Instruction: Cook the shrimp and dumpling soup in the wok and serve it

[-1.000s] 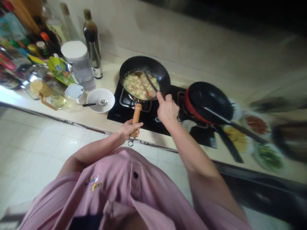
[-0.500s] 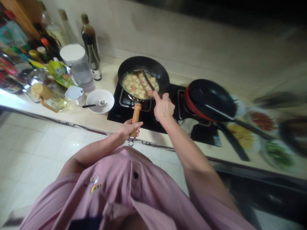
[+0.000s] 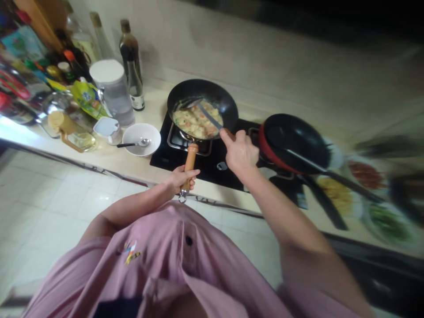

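My left hand (image 3: 183,179) is wrapped round the wooden handle of a black wok (image 3: 228,102), which rests on the left burner. Pale, chunky food (image 3: 195,121) with orange and green bits lies in liquid inside it. In my right hand (image 3: 241,152) is the handle of a spatula (image 3: 209,115), the index finger stretched along it. The spatula slants down to the left, its blade among the food at the wok's far left side.
On the right burner sits a red pan (image 3: 268,148) with a long utensil across it, its black handle pointing toward me. Plates of chopped food (image 3: 366,174) stand farther right. Left are a white bowl (image 3: 141,132) with a spoon, a water pitcher (image 3: 115,97) and several bottles.
My right hand has moved right and slightly toward me, and the spatula now lies at a flatter slant. My left hand keeps its hold on the wok handle. The whole view has shifted slightly.
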Available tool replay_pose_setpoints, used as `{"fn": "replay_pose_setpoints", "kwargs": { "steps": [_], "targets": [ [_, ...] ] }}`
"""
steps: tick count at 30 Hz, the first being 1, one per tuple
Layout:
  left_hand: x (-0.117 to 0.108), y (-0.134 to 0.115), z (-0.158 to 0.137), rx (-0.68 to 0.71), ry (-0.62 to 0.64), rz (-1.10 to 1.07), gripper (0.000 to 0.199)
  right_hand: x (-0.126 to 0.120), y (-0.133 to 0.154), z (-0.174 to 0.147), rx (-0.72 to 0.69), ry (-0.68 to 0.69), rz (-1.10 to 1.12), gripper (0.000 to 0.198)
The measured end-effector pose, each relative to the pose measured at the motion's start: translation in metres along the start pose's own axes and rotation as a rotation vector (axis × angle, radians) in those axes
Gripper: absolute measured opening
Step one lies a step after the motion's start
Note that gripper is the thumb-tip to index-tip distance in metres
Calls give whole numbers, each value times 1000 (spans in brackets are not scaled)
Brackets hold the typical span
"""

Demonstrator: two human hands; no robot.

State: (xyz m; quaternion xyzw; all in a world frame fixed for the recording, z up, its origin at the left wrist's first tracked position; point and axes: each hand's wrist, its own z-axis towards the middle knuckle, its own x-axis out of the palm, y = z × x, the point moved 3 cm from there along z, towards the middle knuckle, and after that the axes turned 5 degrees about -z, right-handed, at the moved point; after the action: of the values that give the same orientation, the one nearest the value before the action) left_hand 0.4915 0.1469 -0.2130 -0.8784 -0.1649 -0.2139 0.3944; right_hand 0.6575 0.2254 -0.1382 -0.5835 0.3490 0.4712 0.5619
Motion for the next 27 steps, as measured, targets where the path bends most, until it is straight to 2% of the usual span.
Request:
{"fn": "replay_pose_setpoints", "kwargs": {
  "steps": [4, 8, 12, 22, 27],
  "targets": [
    [0, 0, 0, -1, 6, -7, 29, -1, 0, -3, -22, 20, -8, 59],
    [0, 0, -1, -1, -2, -9, 22, 1, -4, 4, 86, 31, 83, 60],
    [-1, 0, 0, 1, 1, -15, 24, 3, 0, 16, 156, 43, 159, 62],
    [1, -2, -3, 1, -12, 2, 27, 9, 14, 14, 55, -4, 123, 60],
    [1, -2, -3, -5, -12, 0, 29, 12, 13, 21, 140, 16, 179, 60]
  ]
}}
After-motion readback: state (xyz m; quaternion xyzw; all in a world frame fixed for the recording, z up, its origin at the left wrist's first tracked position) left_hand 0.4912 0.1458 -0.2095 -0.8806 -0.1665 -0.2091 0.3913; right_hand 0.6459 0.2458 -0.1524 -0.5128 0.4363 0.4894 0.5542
